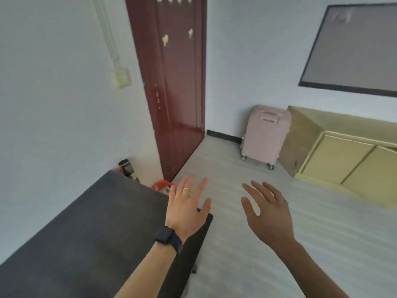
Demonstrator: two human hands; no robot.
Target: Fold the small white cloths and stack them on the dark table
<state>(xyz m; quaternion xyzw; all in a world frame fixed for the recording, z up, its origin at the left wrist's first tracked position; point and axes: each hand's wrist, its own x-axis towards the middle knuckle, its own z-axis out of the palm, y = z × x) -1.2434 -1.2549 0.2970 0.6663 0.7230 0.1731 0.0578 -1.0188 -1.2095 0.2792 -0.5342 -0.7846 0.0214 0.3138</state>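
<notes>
The left hand (185, 208) is held empty, fingers spread, above the right edge of the dark worktop (86, 233). The right hand (268, 214), likewise empty and spread, is held beyond that edge. No white cloths are seen on the worktop or elsewhere. Such cloths are judged light and limp, best pinched at two corners.

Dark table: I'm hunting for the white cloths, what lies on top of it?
The visible top of the dark table shows no cloth. The left hand and forearm cover its right corner, and its near part runs out of frame; those cannot be checked.
</notes>
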